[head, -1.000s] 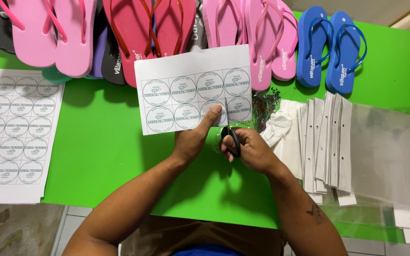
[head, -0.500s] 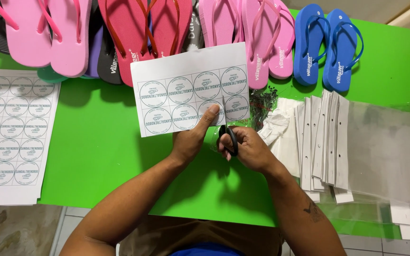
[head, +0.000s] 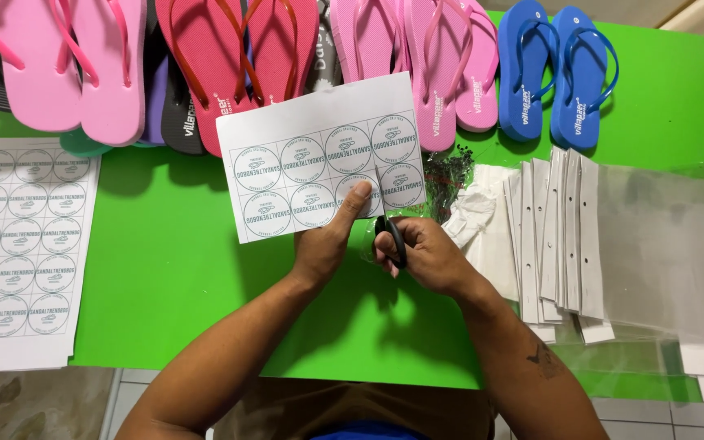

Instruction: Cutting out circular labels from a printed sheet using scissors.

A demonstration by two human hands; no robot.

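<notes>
L hand (head: pixel 323 244) pinches the label sheet (head: pixel 319 159) at its lower edge, thumb pressed on top, sheet held up over the green table (head: pixel 165 269) just in front of the flip-flop row (head: pixel 230 65). R hand (head: pixel 425 253) is closed round black-handled scissors (head: pixel 389 232), blades biting up into the sheet's lower right between printed circles. Sheet looks light, thin, floppy, tears easily, so best held close beside the cut line; plastic bags (head: pixel 653 244) lie right of the sheet, a full label sheet (head: pixel 18 244) well left.
</notes>
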